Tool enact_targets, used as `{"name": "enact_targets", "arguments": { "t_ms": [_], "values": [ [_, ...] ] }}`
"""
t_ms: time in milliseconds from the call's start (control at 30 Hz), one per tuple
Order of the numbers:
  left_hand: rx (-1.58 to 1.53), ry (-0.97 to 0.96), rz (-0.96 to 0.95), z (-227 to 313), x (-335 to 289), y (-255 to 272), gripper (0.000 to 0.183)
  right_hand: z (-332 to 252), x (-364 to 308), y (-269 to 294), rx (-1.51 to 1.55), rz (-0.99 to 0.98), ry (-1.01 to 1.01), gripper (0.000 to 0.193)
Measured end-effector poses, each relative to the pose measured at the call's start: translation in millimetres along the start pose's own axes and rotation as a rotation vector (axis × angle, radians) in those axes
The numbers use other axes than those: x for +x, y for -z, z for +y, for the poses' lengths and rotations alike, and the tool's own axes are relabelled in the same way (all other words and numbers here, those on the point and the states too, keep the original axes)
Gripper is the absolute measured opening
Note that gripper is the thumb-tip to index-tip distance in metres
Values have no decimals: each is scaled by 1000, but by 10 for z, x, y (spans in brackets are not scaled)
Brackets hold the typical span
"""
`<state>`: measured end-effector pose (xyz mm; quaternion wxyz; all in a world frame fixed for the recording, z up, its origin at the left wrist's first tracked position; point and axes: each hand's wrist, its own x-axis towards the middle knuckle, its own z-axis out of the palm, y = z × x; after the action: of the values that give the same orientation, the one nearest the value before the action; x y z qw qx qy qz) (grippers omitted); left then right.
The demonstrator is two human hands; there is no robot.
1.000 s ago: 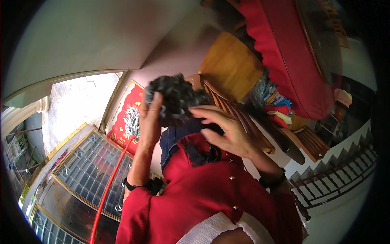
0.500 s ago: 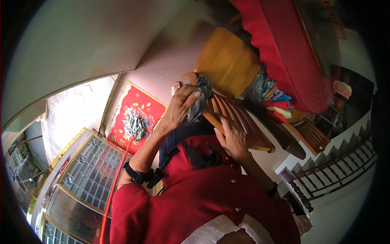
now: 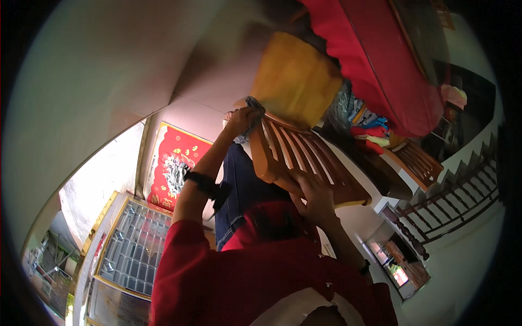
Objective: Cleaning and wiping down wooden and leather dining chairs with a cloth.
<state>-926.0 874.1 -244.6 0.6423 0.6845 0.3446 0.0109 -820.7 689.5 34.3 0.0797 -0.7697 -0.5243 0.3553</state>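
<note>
A wooden chair point(image 3: 261, 155) with a slatted back stands tilted in front of me, its yellow-brown seat point(image 3: 293, 76) on the far side. Bunched in my left hand point(image 3: 241, 121) is a dark grey rag point(image 3: 253, 104), which lies against the chair's side post near the seat. That hand is closed on the cloth. My right hand point(image 3: 316, 200) grips the top rail of the chair back, thumb on the near side; its fingertips are partly hidden behind the wood.
A table under a red cloth point(image 3: 375, 65) stands at the far right, with a pile of coloured clothes or bags point(image 3: 367, 122) beside it. Another slatted chair point(image 3: 416, 163) is farther right, near a stair railing point(image 3: 451, 217). A grey mop head point(image 3: 176, 176) rests on a red mat point(image 3: 163, 190) by the doorway.
My left hand has moved the rag along the post, away from me toward the seat. The chair's near post corner now shows. My view has shifted, and the mop's red handle is out of sight.
</note>
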Motion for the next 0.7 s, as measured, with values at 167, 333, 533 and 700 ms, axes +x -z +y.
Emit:
{"name": "enact_targets", "arguments": {
  "t_ms": [167, 333, 533, 700],
  "values": [
    [149, 26, -24, -749, 552, -237, 34, -62, 40, 68, 46, -66, -78, 56],
    [396, -57, -80, -1307, 789, -310, 34, -151, 92, 114, 74, -83, -95, 58],
    [435, 22, -134, -1328, 881, -345, 34, -168, 93, 157, 104, -93, -148, 63],
    [136, 104, -78, -827, 664, -240, 34, -97, 36, 104, 100, -101, -171, 68]
  ]
}}
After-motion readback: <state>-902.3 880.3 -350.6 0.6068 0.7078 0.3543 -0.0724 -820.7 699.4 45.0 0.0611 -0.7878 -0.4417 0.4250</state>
